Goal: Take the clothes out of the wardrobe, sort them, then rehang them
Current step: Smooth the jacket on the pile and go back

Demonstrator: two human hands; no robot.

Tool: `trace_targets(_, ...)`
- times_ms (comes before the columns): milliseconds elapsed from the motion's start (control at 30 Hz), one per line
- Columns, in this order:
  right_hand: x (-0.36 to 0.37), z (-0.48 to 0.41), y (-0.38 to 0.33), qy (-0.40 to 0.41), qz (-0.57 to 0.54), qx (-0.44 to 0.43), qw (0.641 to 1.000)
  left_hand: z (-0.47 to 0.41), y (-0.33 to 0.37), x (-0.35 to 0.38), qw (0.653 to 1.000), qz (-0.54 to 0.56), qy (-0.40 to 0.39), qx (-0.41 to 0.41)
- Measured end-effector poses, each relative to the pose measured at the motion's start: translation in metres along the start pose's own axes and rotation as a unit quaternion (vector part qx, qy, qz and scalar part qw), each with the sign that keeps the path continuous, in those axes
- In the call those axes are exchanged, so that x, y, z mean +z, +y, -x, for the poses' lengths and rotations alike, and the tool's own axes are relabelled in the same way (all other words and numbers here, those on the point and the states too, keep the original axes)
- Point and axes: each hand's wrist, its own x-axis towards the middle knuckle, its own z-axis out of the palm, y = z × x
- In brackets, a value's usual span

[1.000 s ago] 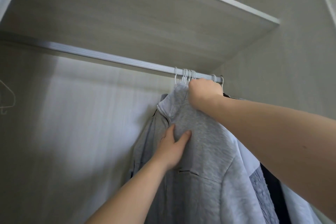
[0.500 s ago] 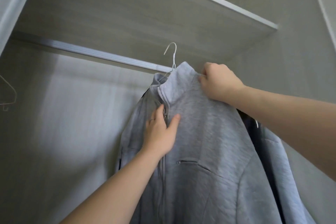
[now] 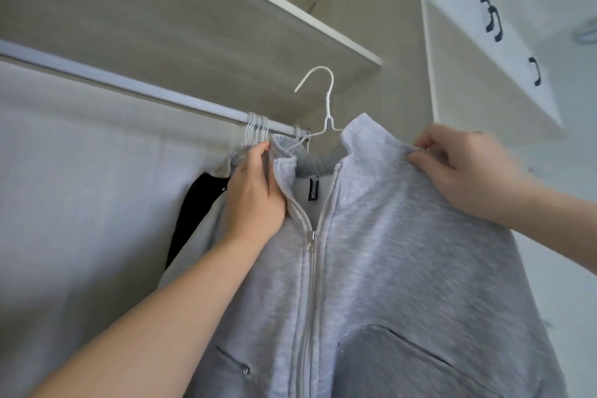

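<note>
While its hook stands clear of the hanging rail [image 3: 129, 87], a white wire hanger [image 3: 327, 107] carries one grey zip-front jacket [image 3: 403, 252], held up in front of the wardrobe, near its right end.

- Jacket: stand collar, zip closed up to the chest, zip pull [image 3: 310, 241] hanging there; black neck label [image 3: 312, 192] showing inside the open collar; a slanted pocket on each front.
- Left hand [image 3: 255, 200]: closed on the jacket's left front at the collar, fingers lying up along the cloth.
- Right hand [image 3: 465, 168]: fingers curled, pinching the jacket's right shoulder, where the hanger's arm lies under the cloth.
- Rail: a bunch of white hanger hooks [image 3: 256, 132] crowded together just behind the left hand; a black garment [image 3: 193, 213] hangs below them, partly hidden by the jacket.
- Above the rail: a pale wood-grain shelf [image 3: 226, 26].
- Upper right: white cabinet doors [image 3: 468, 42] with black handles [image 3: 492, 19].
</note>
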Motion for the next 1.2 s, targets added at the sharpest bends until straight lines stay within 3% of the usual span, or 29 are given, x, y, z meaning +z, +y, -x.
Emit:
trace_targets(300, -0.175, 0.126, 0.08, -0.059, 0.111, 0.084, 0.988, 0.084, 0.16, 0.093, 0.995, 0.062, -0.046, 0.061)
trace_targets(567, -0.352, 0.241, 0.121, -0.141, 0.261, 0.187, 0.936, 0.196, 0.326, 0.187, 0.958, 0.236, -0.158, 0.046)
trace_targets(900, -0.512, 0.405, 0.118, -0.208, 0.394, 0.362, 0.819, 0.359, 0.52, 0.283, 0.846, 0.431, -0.307, 0.059)
trace_targets(1200, -0.558, 0.538, 0.111, -0.236, 0.457, 0.507, 0.692, 0.52, 0.636, 0.363, 0.717, 0.542, -0.428, 0.092)
